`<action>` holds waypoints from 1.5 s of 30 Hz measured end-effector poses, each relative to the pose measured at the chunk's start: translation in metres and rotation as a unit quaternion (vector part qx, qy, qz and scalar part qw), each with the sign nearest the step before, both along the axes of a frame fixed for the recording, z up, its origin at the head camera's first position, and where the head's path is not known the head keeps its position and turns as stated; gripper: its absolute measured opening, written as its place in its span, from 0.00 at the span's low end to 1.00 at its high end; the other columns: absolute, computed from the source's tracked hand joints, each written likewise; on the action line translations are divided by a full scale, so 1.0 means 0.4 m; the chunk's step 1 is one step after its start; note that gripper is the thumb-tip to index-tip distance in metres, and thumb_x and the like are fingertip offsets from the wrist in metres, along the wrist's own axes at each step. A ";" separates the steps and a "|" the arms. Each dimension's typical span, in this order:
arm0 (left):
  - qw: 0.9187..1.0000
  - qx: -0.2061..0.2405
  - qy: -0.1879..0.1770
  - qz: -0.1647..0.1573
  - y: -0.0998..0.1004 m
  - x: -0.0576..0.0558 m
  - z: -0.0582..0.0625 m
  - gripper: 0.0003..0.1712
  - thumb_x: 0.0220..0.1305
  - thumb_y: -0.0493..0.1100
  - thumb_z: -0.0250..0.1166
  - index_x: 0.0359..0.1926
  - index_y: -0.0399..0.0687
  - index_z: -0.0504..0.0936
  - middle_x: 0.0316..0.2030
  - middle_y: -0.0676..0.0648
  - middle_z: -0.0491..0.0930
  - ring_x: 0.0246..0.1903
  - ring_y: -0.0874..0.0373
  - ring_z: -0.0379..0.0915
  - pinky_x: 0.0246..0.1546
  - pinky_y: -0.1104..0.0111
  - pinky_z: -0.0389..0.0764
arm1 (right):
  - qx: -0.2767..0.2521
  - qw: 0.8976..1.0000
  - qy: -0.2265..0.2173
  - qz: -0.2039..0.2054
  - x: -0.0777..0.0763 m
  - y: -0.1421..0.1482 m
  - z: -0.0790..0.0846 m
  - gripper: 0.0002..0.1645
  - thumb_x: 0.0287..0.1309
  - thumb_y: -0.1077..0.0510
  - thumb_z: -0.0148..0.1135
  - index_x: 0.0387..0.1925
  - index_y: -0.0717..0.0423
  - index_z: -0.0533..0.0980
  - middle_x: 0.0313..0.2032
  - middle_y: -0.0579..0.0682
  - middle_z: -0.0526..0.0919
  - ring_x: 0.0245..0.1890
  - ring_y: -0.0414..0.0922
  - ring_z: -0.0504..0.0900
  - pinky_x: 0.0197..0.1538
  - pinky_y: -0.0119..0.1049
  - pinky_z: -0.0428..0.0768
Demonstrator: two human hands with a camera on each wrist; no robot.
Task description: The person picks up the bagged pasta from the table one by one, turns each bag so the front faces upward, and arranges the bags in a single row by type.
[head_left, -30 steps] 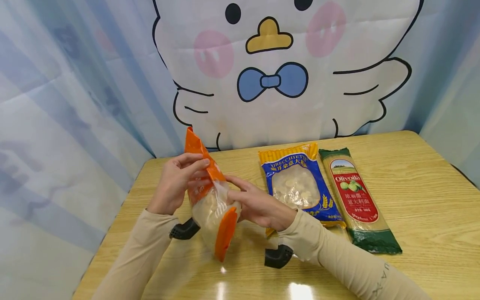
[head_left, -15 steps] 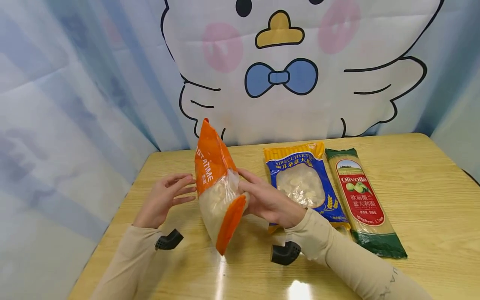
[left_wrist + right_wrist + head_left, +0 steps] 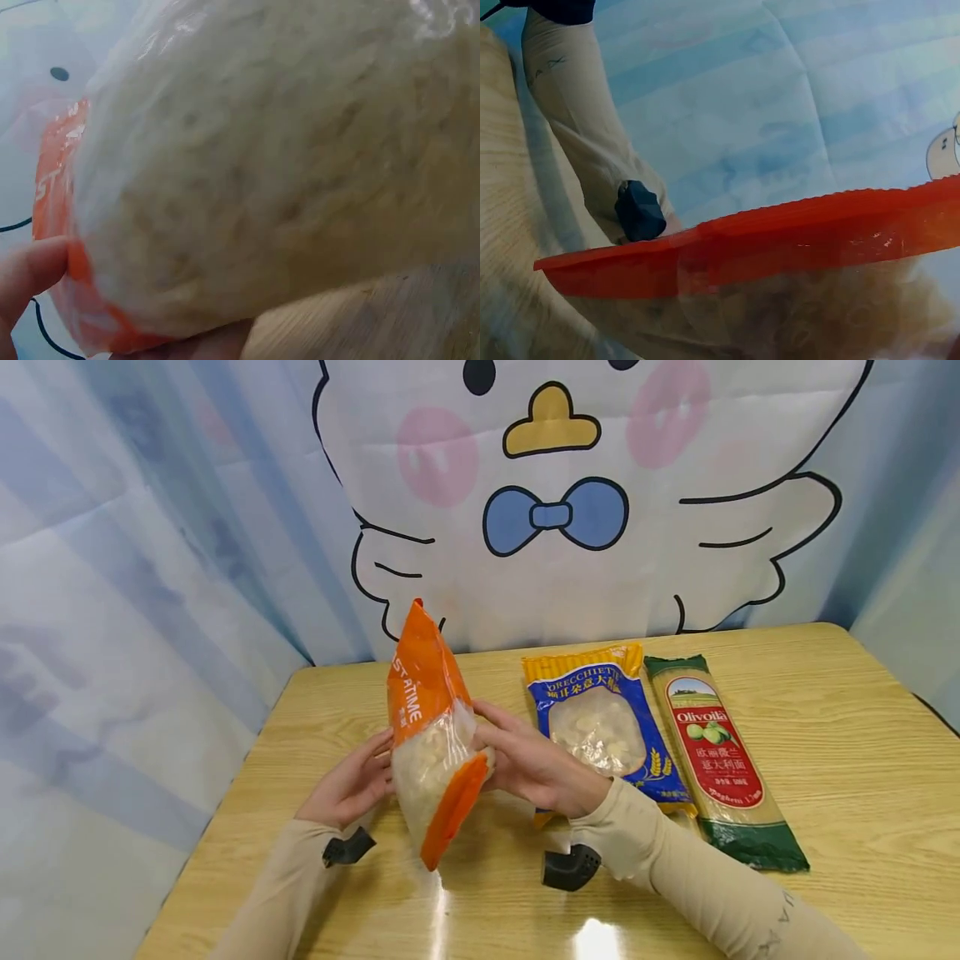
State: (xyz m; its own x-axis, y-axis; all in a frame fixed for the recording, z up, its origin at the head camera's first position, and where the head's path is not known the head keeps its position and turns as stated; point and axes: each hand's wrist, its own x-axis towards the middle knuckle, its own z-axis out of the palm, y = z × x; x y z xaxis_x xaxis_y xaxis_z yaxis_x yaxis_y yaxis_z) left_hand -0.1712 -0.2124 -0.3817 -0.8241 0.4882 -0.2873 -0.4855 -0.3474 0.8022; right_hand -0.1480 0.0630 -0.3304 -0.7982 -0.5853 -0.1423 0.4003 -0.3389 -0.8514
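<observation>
A clear and orange bag of pasta (image 3: 431, 756) stands tilted above the table in the head view, orange top up and an orange strip at its lower right edge. My right hand (image 3: 532, 762) grips its right side, the fingers partly hidden by the bag. On the opposite side my left hand (image 3: 351, 789) holds the bag, fingertips tucked behind it. The left wrist view has the left thumb (image 3: 37, 271) on the orange plastic and fingers beneath the bag. In the right wrist view the orange strip (image 3: 742, 247) crosses the frame and the right hand is out of sight.
To the right lie a blue and yellow bag of orecchiette (image 3: 600, 727) and a long green-ended pack of spaghetti (image 3: 720, 752), side by side on the wooden table (image 3: 847, 760). A printed curtain (image 3: 555, 585) hangs behind the table's back edge.
My left hand let go of the bag's orange upper part, drew away to the left, then came back onto the bag's left side lower down. My right hand has kept its grip throughout.
</observation>
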 end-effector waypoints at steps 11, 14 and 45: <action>0.988 0.056 -0.055 0.134 -0.022 -0.009 0.083 0.25 0.76 0.49 0.53 0.67 0.51 0.57 0.51 0.50 0.75 0.47 0.60 0.78 0.49 0.71 0.82 | 0.080 0.996 0.020 -0.034 0.004 0.016 0.004 0.36 0.64 0.62 0.62 0.66 0.55 0.53 0.53 0.60 0.76 0.43 0.48 0.84 0.47 0.44 0.85; 0.986 0.065 -0.065 0.143 -0.026 -0.008 0.101 0.27 0.74 0.50 0.55 0.68 0.54 0.57 0.52 0.51 0.75 0.48 0.59 0.77 0.49 0.70 0.82 | 0.103 0.994 0.035 -0.028 0.010 0.014 -0.008 0.40 0.62 0.62 0.65 0.68 0.53 0.54 0.60 0.64 0.72 0.48 0.49 0.83 0.52 0.46 0.83; 0.974 -0.084 0.077 0.198 -0.021 0.001 0.188 0.30 0.72 0.45 0.61 0.70 0.52 0.61 0.56 0.53 0.70 0.48 0.60 0.75 0.42 0.73 0.83 | 0.173 0.980 0.077 -0.068 0.005 -0.003 -0.049 0.40 0.53 0.72 0.67 0.68 0.61 0.65 0.61 0.66 0.70 0.48 0.50 0.80 0.50 0.38 0.84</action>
